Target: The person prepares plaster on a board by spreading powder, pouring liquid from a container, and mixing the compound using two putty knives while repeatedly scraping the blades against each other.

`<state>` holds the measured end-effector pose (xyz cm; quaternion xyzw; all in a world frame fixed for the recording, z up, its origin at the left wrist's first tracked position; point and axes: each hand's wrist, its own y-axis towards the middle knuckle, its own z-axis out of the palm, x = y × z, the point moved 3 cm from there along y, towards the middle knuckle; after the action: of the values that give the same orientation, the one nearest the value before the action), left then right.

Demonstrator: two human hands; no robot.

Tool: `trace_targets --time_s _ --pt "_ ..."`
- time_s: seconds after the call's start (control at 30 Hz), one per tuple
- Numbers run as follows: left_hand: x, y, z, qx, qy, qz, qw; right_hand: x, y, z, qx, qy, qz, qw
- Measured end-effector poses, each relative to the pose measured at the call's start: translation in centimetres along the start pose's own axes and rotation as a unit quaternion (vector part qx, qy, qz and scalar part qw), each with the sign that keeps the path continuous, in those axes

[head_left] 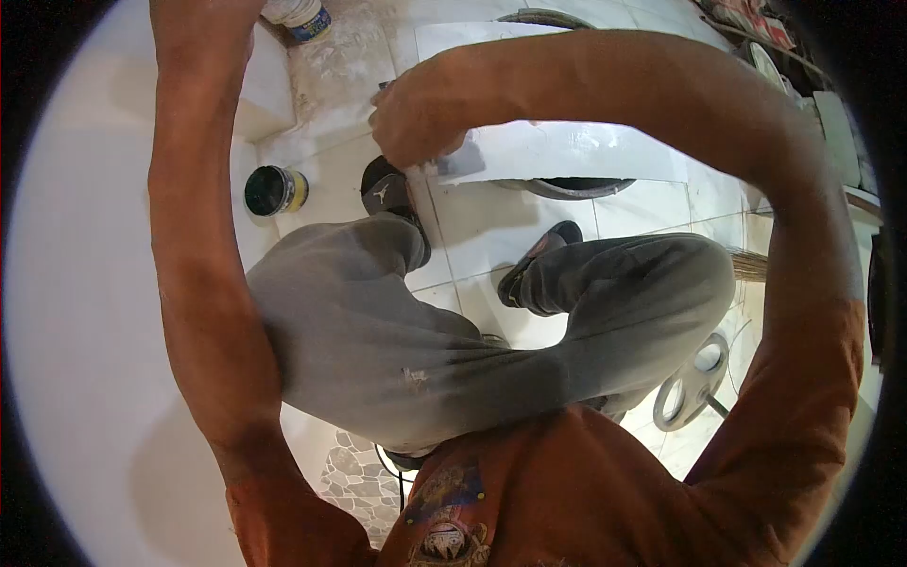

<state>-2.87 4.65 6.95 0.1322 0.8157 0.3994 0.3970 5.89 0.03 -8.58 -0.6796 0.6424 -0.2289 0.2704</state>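
Note:
My left arm reaches up along the white wall, and my left hand (208,24) is cut off by the top edge, so its fingers are hidden. My right hand (420,113) is closed above the left end of a white board (576,151). A small dark end (383,85) sticks out of that fist; what it belongs to is hidden. Below the fist a greyish patch shows on the board, perhaps a blade or a shadow. The board lies across a dark round tub (581,189).
An open can with dark contents (272,192) stands on the tiled floor near the wall. A white and blue bucket (302,19) is at the top left. My sandalled feet (387,194) rest below the board. A broom (749,266) and a metal piece with round holes (692,383) lie right.

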Motion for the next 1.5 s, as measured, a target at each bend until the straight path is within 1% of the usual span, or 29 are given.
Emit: trace_targets --time_s 0.13,0.17,0.2,0.23,0.27,0.3,0.33,0.37,0.43,0.53,0.6,0.67,0.73,0.77,0.83,0.87,0.9,0.97,1.0,1.07,1.13,1.2,1.23,1.27,1.3,1.33,1.43,1.47,1.5 --pt "0.5 0.2 0.5 0.003 0.033 0.054 0.998 -1.2 -0.4 3.0 0.094 0.006 0.023 0.995" --pt "2.8 3.0 0.8 0.091 -0.039 -0.063 0.993 -1.5 -0.7 3.7 0.099 -0.005 0.024 0.995" --pt "5.8 7.4 1.1 0.179 -0.111 -0.18 0.961 -1.7 -0.9 4.5 0.102 -0.013 0.025 0.994" --pt "5.7 7.4 1.1 0.181 -0.119 -0.18 0.96 -1.6 -1.4 5.1 0.106 -0.022 0.026 0.994" --pt "5.6 7.4 1.2 0.184 -0.127 -0.179 0.958 -1.4 -2.4 4.9 0.113 -0.038 0.061 0.991" --pt "2.3 2.8 1.3 0.102 -0.072 -0.061 0.99 -1.7 -3.1 4.6 0.102 -0.013 0.063 0.993" --pt "-0.1 0.0 0.9 0.017 -0.017 0.058 0.998 -2.1 -3.8 4.5 0.09 0.012 0.066 0.994" --pt "-0.6 -0.3 0.8 0.031 -0.031 0.046 0.998 -2.6 -4.6 4.7 0.078 0.037 0.069 0.994" --pt "-1.3 -0.5 0.9 0.058 -0.059 0.024 0.996 -1.7 -8.1 2.8 0.067 0.008 0.135 0.989" --pt "-1.5 -0.9 1.4 0.067 -0.07 0.039 0.994 -1.8 -11.9 3.8 -0.09 0.011 0.156 0.984" --pt "2.9 1.9 2.9 0.128 -0.239 -0.126 0.954 -1.9 -14.5 5.6 -0.195 0.006 0.15 0.969" --pt "3.1 2.1 3.0 0.151 -0.252 -0.135 0.946 -1.1 -17.0 7.1 -0.263 -0.002 0.148 0.953" --pt "-0.3 -0.8 2.7 0.135 -0.111 0.008 0.985 0.4 -19.2 8.5 -0.29 -0.005 0.154 0.945" --pt "-0.4 -1.2 2.9 0.114 -0.111 0.034 0.987 1.2 -20.1 9.2 -0.275 0.011 0.168 0.947" --pt "0.0 -1.6 3.7 0.072 -0.111 0.085 0.988 3.1 -21.3 10.6 -0.286 -0.005 0.212 0.934" --pt "0.9 -1.7 4.6 0.077 -0.097 0.128 0.984 3.9 -21.6 11.6 -0.254 0.035 0.28 0.925" --pt "0.7 -2.1 4.7 0.11 -0.114 0.089 0.983 4.6 -21.8 12.0 -0.249 0.018 0.3 0.921" --pt "0.0 -3.0 5.3 0.173 -0.147 0.013 0.974 5.7 -22.3 12.4 -0.291 0.037 0.329 0.898" --pt "0.0 -3.3 5.6 0.198 -0.105 -0.03 0.974 6.0 -22.7 12.2 -0.3 0.043 0.345 0.888" --pt "0.4 -4.2 6.8 0.218 -0.132 -0.05 0.966 6.5 -23.5 11.8 -0.319 0.051 0.381 0.867" --pt "-0.6 -4.7 7.1 0.245 -0.152 -0.068 0.955 6.9 -24.0 11.3 -0.375 0.128 0.452 0.8" --pt "-1.7 -5.3 7.7 0.271 -0.066 -0.093 0.956 6.9 -25.1 11.6 -0.441 0.181 0.499 0.724" --pt "-1.9 -5.8 8.2 0.282 -0.024 -0.106 0.953 7.1 -25.4 10.9 -0.419 0.222 0.539 0.696" --pt "-1.3 -6.4 9.6 0.21 -0.092 -0.003 0.973 7.2 -25.6 10.0 -0.395 0.262 0.576 0.666" --pt "-2.1 -7.0 9.9 0.218 -0.057 0.071 0.972 7.3 -26.0 9.5 -0.37 0.3 0.61 0.633" --pt "-3.6 -7.7 9.6 0.225 -0.021 0.144 0.964 7.0 -26.2 10.2 -0.404 0.318 0.598 0.615" --pt "-7.3 -8.6 9.9 0.284 -0.052 0.074 0.954 6.4 -26.2 10.7 -0.414 0.329 0.63 0.57" --pt "-8.3 -8.7 10.0 0.297 -0.082 -0.006 0.951 6.3 -26.3 10.4 -0.381 0.35 0.643 0.565" --pt "-9.1 -8.9 10.1 0.307 -0.111 -0.086 0.941 6.1 -26.3 10.7 -0.4 0.387 0.636 0.535"
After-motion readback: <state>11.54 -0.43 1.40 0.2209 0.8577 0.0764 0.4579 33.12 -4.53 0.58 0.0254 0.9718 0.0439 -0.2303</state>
